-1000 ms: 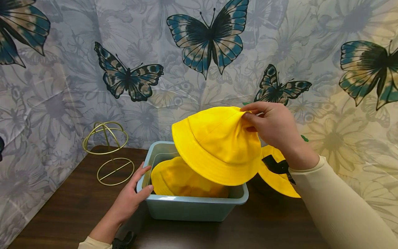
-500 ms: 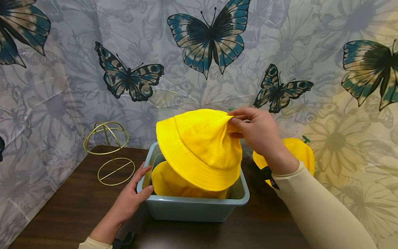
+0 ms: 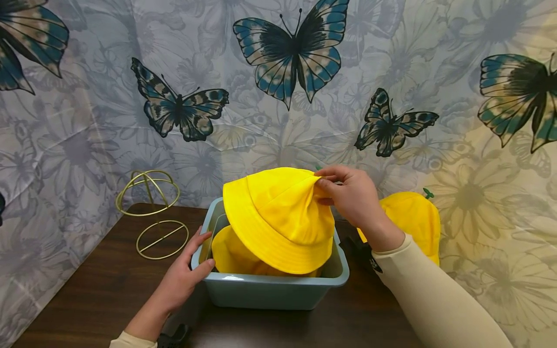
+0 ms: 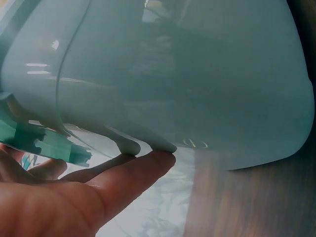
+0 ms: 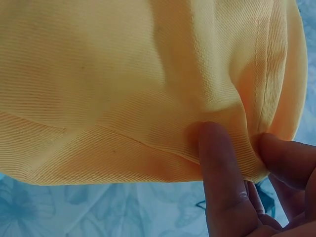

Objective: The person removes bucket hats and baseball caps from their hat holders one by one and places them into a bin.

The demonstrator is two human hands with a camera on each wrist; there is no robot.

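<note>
A yellow bucket hat hangs tilted over the pale blue-green plastic bin, its brim low inside the opening. My right hand pinches the cloth of its crown, near a bit of green at the top; the right wrist view shows thumb and fingers on the gathered fabric. Under it, another yellow hat lies in the bin, partly covered. At the bin's left end my left hand grips the rim between thumb and fingers. In the left wrist view, fingertips touch the outer wall.
A third yellow hat with a green sprout on top stands right of the bin, partly behind the right forearm. A gold wire stand is at the left on the dark wooden table. Behind hangs a butterfly-print cloth.
My right hand has moved left and down with the hat, bringing it lower over the bin. More of the hat at the right shows. My left hand stays on the rim.
</note>
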